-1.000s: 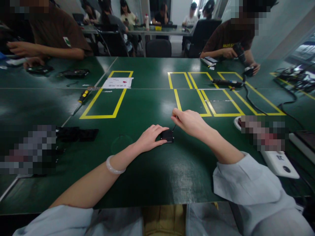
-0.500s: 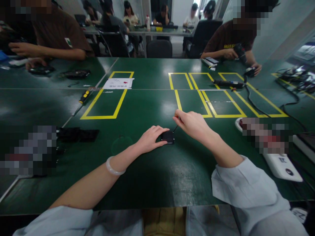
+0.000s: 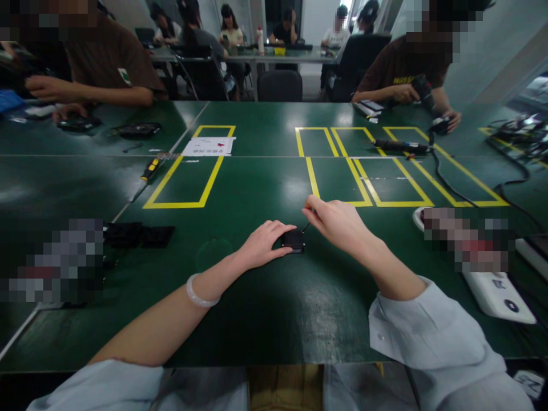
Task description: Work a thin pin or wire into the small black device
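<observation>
A small black rectangular block (image 3: 293, 242) rests on the green table in front of me. My left hand (image 3: 265, 244) grips it from the left, thumb on the near side and fingers on the far side. My right hand (image 3: 331, 218) is closed in a pinch just to the right of the block. From its fingertips a thin dark rod (image 3: 306, 227) slants down to the block's right edge. The rod's upper end is hidden in the fingers, so its kind does not show.
Yellow tape outlines (image 3: 184, 204) mark the table, with a paper sign (image 3: 212, 146) on one. A yellow-black screwdriver (image 3: 150, 169) lies left. Black parts (image 3: 157, 236) sit nearer. A white device (image 3: 499, 294) lies right. A black cylindrical tool (image 3: 402, 146) and co-workers (image 3: 406, 74) are across.
The whole view has shifted slightly, so things appear a little further right and lower. Both hands keep their holds; the right hand has moved little, if at all, against the block.
</observation>
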Available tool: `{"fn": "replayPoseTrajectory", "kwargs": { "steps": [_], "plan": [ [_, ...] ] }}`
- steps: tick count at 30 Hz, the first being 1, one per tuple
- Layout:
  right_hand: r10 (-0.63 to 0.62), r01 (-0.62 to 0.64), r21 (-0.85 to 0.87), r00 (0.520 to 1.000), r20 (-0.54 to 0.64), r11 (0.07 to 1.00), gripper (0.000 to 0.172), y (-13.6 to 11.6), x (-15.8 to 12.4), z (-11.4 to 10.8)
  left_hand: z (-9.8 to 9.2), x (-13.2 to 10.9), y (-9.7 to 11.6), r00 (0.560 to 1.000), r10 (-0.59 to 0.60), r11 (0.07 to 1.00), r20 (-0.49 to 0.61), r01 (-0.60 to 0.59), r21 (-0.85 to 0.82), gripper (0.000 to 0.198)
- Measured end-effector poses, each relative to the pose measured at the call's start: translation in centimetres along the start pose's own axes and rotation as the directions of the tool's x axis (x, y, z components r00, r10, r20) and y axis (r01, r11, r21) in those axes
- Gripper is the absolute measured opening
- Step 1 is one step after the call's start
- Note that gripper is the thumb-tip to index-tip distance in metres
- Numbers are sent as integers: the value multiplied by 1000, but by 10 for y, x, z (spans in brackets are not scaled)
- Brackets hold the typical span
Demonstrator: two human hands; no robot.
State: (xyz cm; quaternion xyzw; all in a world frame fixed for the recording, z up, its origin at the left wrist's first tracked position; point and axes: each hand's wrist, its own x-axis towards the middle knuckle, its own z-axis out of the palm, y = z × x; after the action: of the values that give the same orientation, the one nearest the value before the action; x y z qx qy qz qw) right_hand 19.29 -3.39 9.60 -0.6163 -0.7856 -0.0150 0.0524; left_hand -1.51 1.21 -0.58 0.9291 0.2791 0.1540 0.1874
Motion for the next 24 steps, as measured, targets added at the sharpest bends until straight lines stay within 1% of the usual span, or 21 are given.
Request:
{"fn": "replayPoseTrajectory", "kwargs": {
  "steps": [6,11,14,19,24],
  "plan": [
    [-44,45,59,999,-29,997,24,0,-4,0,0,1,0,1000,6,1000,-1,-6,-3,49],
    [-10,10,17,1000,-3,1000,30,-1,-3,-2,-1,1,0,1000,3,1000,4,-3,1,50],
    [3,-3,-1,1000,21,1000,29,-1,-2,-2,0,1,0,1000,0,1000,4,0,-4,50],
    [-37,38,58,999,-5,998,24,-1,-4,-2,0,1,0,1000,1,1000,5,-1,-9,50],
    [-24,25,33,999,-22,999,27,-1,-4,-2,1,1,0,1000,2,1000,6,-2,0,50]
  ]
}}
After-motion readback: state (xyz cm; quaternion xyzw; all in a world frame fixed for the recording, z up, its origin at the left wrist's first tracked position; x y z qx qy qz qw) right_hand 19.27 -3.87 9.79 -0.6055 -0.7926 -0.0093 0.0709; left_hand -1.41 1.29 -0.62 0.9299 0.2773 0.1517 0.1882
